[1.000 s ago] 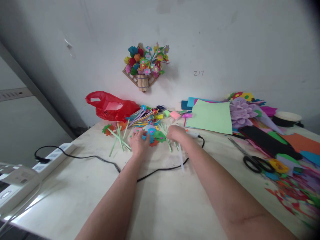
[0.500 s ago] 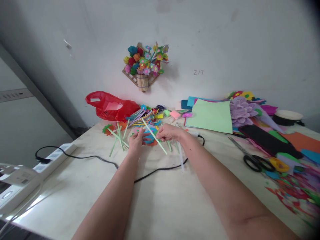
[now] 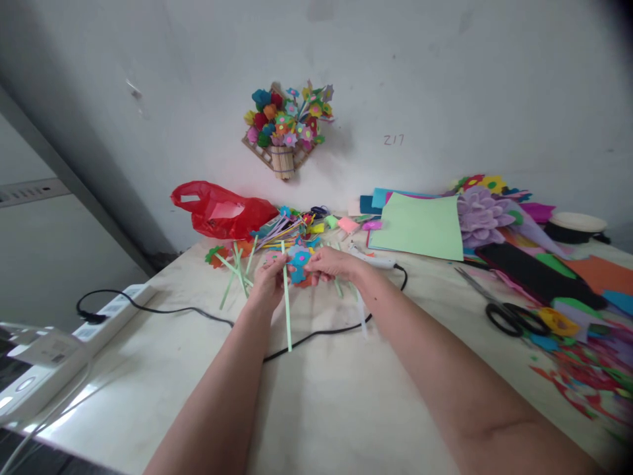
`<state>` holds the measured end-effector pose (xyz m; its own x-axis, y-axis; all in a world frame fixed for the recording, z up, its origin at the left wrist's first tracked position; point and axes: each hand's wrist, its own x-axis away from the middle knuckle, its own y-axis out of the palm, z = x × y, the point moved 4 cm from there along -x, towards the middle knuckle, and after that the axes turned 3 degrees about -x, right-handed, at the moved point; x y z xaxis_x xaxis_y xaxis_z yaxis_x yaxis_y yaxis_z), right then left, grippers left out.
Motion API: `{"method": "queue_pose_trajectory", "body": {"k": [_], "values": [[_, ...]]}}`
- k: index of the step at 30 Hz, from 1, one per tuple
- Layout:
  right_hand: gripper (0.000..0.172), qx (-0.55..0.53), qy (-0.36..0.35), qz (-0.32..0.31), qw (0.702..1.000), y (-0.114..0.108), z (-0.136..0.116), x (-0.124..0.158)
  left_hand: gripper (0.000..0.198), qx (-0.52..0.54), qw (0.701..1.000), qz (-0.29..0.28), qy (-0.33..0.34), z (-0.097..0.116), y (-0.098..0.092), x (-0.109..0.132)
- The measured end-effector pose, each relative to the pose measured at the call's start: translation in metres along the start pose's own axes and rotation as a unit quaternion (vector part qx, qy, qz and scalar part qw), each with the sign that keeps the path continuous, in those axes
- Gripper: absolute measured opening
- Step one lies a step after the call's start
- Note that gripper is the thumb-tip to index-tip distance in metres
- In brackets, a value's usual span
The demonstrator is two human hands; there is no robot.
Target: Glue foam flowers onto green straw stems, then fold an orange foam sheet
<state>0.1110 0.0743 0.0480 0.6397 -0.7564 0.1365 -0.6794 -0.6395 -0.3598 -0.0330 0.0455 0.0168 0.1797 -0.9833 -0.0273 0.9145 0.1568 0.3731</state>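
My left hand (image 3: 268,284) is closed on a pale green strip (image 3: 287,315), which hangs nearly upright from the fingers toward me. Just to its right, my right hand (image 3: 332,262) pinches a blue flower (image 3: 298,272) with a small pink centre by its edge. Other flower cutouts lie behind the fingers, partly covered by them. Several more pale green strips (image 3: 240,269) lie crossed on the table left of my hands. Beyond my right hand rests a white glue gun (image 3: 378,262), its front end partly hidden.
A red plastic bag (image 3: 225,214) stands at the back left. Black-handled scissors (image 3: 514,318), a dark phone-like slab (image 3: 539,274), green sheets (image 3: 422,227) and colourful scraps (image 3: 588,373) lie to the right. A black cord (image 3: 316,335) crosses the table from a power strip (image 3: 111,310).
The green strip has passed from my right hand to my left and now hangs steeply. My right hand has picked up the blue flower.
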Motion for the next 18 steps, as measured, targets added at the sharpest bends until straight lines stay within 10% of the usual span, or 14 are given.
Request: {"method": "queue_pose_trajectory", "body": {"k": [5, 18], "values": [[0.019, -0.088, 0.007, 0.128, 0.988, -0.010, 0.006, -0.006, 0.020, -0.048, 0.996, -0.081, -0.001, -0.004, 0.012, 0.004], [0.024, -0.178, -0.027, 0.177, 0.968, -0.015, 0.009, -0.007, 0.023, -0.112, 0.979, -0.159, -0.056, -0.018, 0.023, 0.012]]}}
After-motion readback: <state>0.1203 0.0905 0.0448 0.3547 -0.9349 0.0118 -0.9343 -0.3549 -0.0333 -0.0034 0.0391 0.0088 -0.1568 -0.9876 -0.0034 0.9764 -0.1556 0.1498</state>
